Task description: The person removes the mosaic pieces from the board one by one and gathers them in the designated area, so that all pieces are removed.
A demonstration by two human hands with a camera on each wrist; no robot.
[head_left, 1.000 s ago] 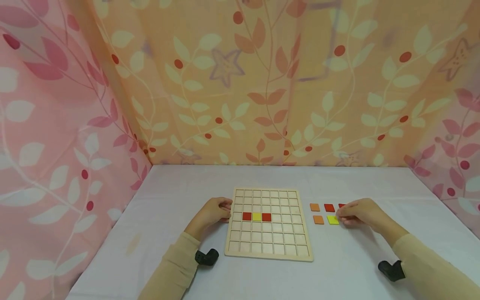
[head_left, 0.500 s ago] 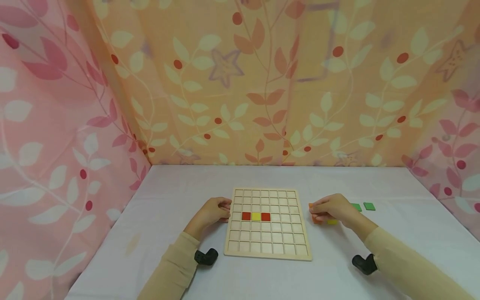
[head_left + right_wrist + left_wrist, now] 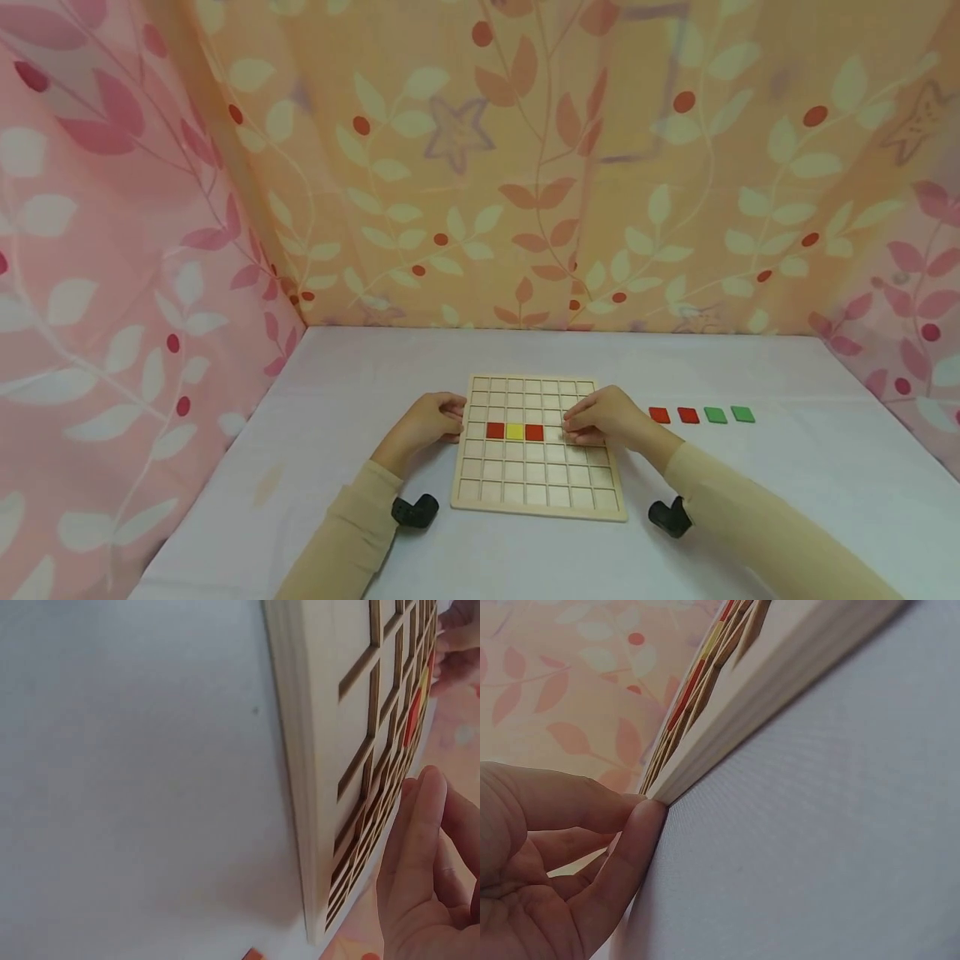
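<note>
My white-covered table (image 3: pixel 540 558), with the wooden grid board (image 3: pixel 535 473) lying on it.
To the board's right I see a row: two red tiles (image 3: pixel 687 415) nearer, then two green tiles (image 3: pixel 716 415). Left of the board is a faint tan mark (image 3: pixel 267 483).

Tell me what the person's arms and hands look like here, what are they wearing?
The left sleeve and right sleeve are long, plain and beige. A small, bent black device shows at each wrist, no cable visible. The left hand and right hand wear no gloves.
</note>
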